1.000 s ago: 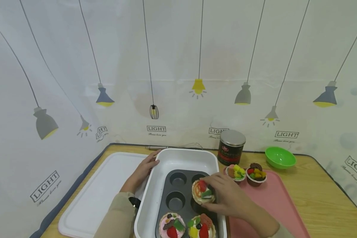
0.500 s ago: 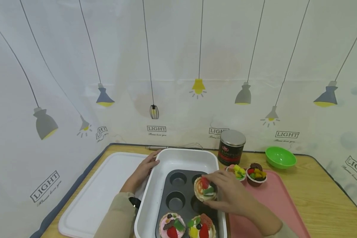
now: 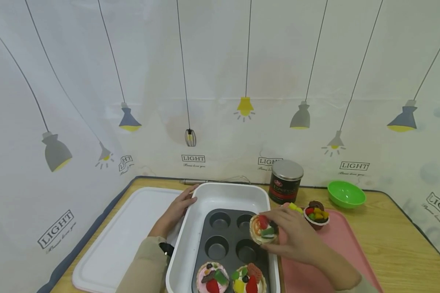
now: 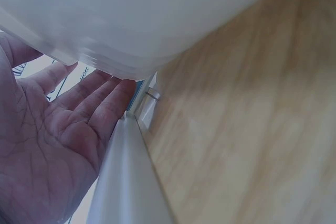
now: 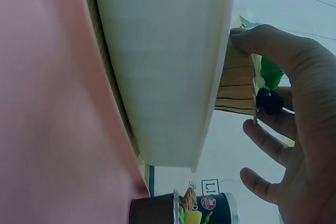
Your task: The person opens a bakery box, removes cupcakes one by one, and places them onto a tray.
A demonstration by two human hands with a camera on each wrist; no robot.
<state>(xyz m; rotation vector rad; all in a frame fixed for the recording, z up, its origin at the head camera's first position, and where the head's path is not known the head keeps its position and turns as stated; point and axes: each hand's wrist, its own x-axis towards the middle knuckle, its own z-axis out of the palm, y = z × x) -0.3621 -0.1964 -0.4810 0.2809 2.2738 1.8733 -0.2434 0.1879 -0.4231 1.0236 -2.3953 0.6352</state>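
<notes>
My right hand [image 3: 297, 234] pinches a fruit tart [image 3: 262, 230] by its rim, above the right edge of the white deep tray [image 3: 181, 252]. The right wrist view shows the tart's pleated tan side [image 5: 235, 82] and a dark berry among the toppings. Inside the tray lies a grey muffin tin [image 3: 232, 226]; two fruit tarts, one pink-topped [image 3: 212, 277] and one cream-topped [image 3: 249, 280], sit in its near cups. My left hand [image 3: 176, 211] rests against the tray's left rim. Its fingers extend along the outer wall in the left wrist view.
A pink tray [image 3: 337, 244] at right bears two fruit-topped cups, one [image 3: 316, 214] plainly visible, the other partly hidden. Behind stand an espresso tin [image 3: 286, 181] and a green bowl [image 3: 346, 194]. A white flat tray [image 3: 121, 236] lies left; a whisk [image 3: 205, 181] lies at the back.
My right hand has lifted the fruit tart away from the tin and moved right with it, uncovering a muffin cup. The left hand has stayed in place.
</notes>
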